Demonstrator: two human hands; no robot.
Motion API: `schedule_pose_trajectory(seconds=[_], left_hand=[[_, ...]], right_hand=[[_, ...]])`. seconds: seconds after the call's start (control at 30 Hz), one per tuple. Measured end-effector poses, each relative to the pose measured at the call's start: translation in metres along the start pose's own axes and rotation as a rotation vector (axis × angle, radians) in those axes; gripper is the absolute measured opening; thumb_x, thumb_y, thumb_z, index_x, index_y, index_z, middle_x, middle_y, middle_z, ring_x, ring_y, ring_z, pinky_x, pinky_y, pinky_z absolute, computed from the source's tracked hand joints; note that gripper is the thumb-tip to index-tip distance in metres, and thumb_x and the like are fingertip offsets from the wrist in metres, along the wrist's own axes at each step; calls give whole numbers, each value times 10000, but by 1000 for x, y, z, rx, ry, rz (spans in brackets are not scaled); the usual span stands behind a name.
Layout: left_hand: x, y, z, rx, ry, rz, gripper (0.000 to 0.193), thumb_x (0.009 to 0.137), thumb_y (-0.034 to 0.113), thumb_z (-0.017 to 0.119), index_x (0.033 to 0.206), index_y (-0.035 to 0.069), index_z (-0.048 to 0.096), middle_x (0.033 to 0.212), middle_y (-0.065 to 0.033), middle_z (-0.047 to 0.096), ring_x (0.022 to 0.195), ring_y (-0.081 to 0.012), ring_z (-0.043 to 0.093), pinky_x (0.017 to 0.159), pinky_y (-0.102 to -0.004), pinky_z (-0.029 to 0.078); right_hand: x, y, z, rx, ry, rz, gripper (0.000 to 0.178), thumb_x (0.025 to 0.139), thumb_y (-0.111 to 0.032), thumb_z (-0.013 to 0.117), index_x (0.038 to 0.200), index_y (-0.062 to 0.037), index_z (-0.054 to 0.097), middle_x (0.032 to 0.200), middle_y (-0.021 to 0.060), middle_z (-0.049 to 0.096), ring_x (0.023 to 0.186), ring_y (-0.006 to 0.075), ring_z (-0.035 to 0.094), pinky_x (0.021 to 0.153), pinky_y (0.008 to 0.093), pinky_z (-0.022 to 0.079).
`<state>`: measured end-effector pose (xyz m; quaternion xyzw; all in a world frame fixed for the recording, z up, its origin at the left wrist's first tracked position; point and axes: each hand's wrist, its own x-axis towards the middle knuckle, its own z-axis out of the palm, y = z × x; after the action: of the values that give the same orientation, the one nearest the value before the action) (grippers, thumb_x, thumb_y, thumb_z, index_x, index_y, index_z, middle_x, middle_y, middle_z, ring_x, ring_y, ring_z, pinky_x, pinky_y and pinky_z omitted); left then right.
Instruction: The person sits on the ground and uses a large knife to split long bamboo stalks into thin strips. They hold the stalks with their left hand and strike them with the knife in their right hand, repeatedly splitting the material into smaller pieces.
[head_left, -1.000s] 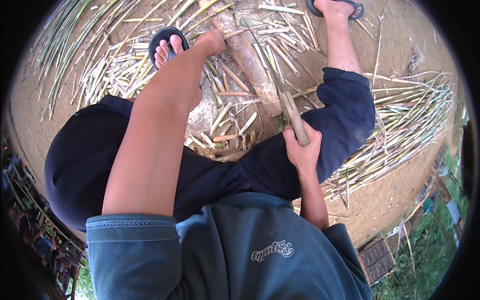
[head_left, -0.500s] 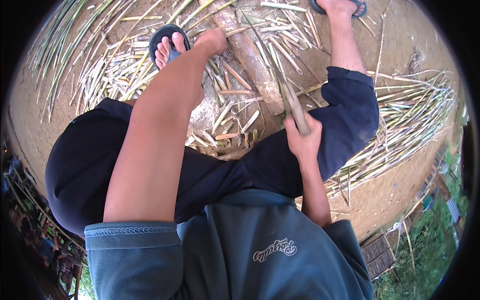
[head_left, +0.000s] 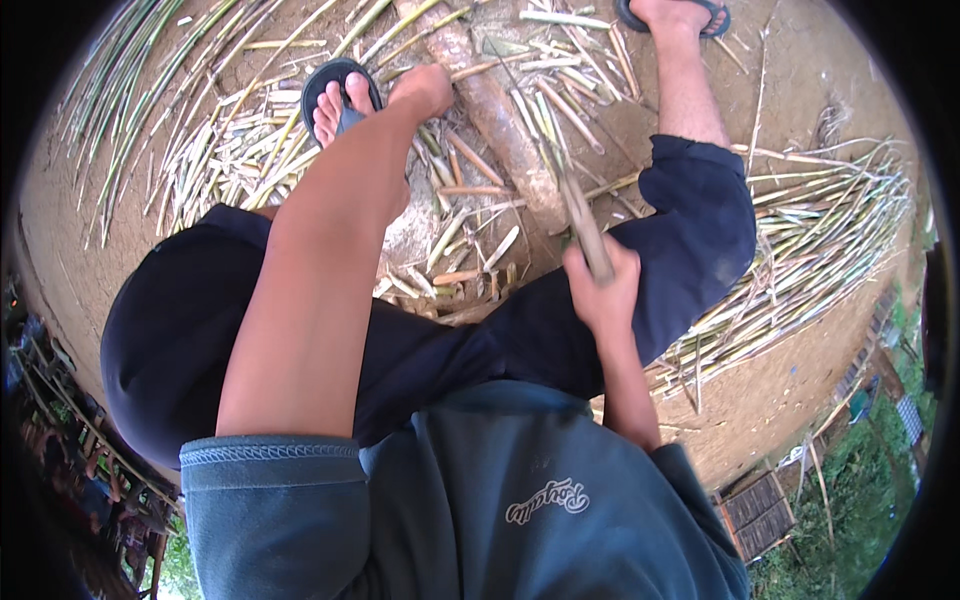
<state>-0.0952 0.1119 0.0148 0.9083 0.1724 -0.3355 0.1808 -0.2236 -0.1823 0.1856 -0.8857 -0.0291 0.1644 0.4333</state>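
My left hand (head_left: 424, 90) is closed around a thin cane stalk (head_left: 485, 68), whose end sticks out to the right across a log (head_left: 500, 125) on the ground. The stalk's other end is hidden by my hand and foot. In my right hand (head_left: 606, 285), above my right thigh, is the wooden handle of a machete (head_left: 586, 230). Its long narrow blade points up and away, over the right side of the log. Cut cane pieces (head_left: 250, 150) lie heaped left of the log, and more are scattered around it.
Long uncut stalks (head_left: 120, 100) lie at the far left, and another bundle of long stalks (head_left: 800, 240) at the right. My sandalled left foot (head_left: 340, 98) is beside my left hand; the other foot (head_left: 685, 15) is far right. Bare earth surrounds everything.
The machete has shifted slightly, its tip coming a little nearer to me and my right hand moving slightly left. My left hand stays on the stalk, almost unmoved.
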Motion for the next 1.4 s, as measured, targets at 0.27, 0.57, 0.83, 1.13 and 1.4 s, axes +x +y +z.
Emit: schedule_pose_trajectory(seconds=[0.27, 0.57, 0.83, 1.13, 1.4], left_hand=[[-12, 7, -6, -50, 3, -64, 321, 874, 65, 551, 1160, 0, 681, 1204, -235, 650, 1139, -372, 631, 975, -449, 510], [-27, 9, 20, 64, 167, 78, 226, 843, 67, 561, 972, 15, 738, 1049, -223, 701, 1020, -380, 680, 881, -442, 553], [-11, -9, 46, -12, 572, 124, 183, 853, 137, 542, 969, 29, 634, 909, -184, 706, 900, -364, 684, 807, -477, 553], [-23, -14, 18, -186, 273, 249, 359, 976, 315, 450, 1102, 15, 601, 1129, -241, 625, 1127, -411, 559, 971, -510, 431], [-22, -31, 25, -198, 495, 375, 213, 956, 148, 498, 1135, 46, 551, 1134, -229, 601, 1080, -434, 567, 906, -493, 455]], right_hand=[[26, -7, 14, 17, 11, 82, 197, 789, -130, 670, 729, 35, 581, 544, 174, 491, 464, 169, 428, 497, 349, 425], [-9, 2, 17, 63, 63, 145, 122, 794, -95, 652, 810, 26, 649, 548, 82, 528, 490, 104, 499, 515, 288, 430], [-24, -3, -17, 261, 98, 269, 88, 831, -52, 620, 811, 27, 652, 616, -16, 547, 589, 44, 492, 547, 236, 405], [-28, -16, -11, 157, 76, 138, 80, 811, -56, 637, 793, 20, 650, 558, 18, 528, 535, 38, 475, 519, 247, 401], [-31, -20, -14, 103, 56, 94, 87, 809, -60, 629, 785, 23, 640, 553, 39, 526, 522, 60, 478, 520, 264, 413]])
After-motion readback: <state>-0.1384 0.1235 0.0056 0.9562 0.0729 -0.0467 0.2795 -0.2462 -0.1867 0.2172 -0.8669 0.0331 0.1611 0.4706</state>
